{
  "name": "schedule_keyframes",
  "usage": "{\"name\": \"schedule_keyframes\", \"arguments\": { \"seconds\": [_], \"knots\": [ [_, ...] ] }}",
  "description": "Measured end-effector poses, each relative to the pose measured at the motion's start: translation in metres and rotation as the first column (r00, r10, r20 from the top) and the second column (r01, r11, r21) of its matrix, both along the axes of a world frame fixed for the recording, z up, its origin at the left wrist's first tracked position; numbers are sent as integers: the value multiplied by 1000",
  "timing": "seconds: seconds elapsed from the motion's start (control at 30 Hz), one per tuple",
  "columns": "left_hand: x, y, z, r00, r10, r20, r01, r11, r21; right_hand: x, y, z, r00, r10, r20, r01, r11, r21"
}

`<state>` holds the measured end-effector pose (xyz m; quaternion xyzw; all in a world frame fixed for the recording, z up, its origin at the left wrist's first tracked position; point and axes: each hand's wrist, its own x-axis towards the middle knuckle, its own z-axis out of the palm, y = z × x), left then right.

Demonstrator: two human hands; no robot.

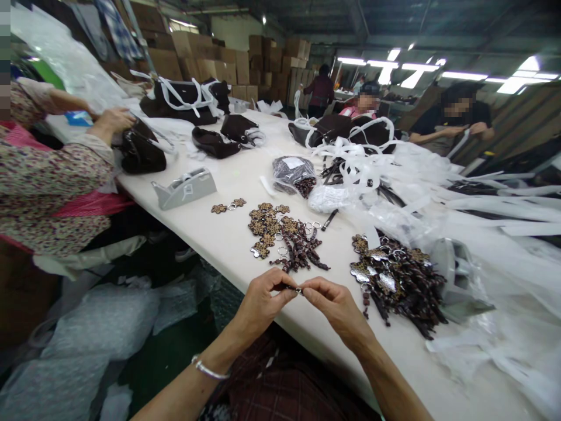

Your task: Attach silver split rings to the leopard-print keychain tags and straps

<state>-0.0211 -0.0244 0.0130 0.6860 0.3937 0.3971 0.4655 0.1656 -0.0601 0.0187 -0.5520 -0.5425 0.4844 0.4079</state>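
Note:
Over the table's front edge, my left hand (263, 297) and my right hand (333, 304) meet fingertip to fingertip. Both pinch a small dark strap piece with a shiny metal ring (298, 290); its exact kind is too small to make out. Just beyond my fingers lies a heap of dark beaded tassels (301, 245) with metal rings. Leopard-print flower charms (265, 225) spread beside them on the left. A bigger pile of finished-looking charms with tassels (401, 280) sits to the right of my right hand.
A grey tape dispenser (186, 188) stands at the left edge, another (456, 275) at right. A bag of beaded pieces (294, 172), dark handbags (223, 137) and white strips (363, 158) lie farther back. Co-workers stand around the table (236, 234); bubble wrap (105, 318) covers the floor.

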Motion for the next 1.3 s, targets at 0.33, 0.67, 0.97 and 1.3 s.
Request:
{"name": "schedule_keyframes", "arguments": {
  "seconds": [0.33, 0.67, 0.97, 1.3],
  "knots": [
    [2, -6, 1, 999, 20, -36, -16, 993, 116, -6, -1, 6, 992, -30, 119, 17, 994, 107],
    [4, -4, -7, 969, -15, -245, 40, 995, 96, -10, -2, -1, 985, -67, 161, 59, 997, 52],
    [20, 1, -20, 981, -154, -121, 142, 985, -102, 8, 4, -30, 968, -156, -197, 120, 976, -182],
    [3, 91, -23, 687, 154, -710, 108, 945, 309, 29, 15, -57, 848, -369, -380, 236, 906, -352]
  ]
}}
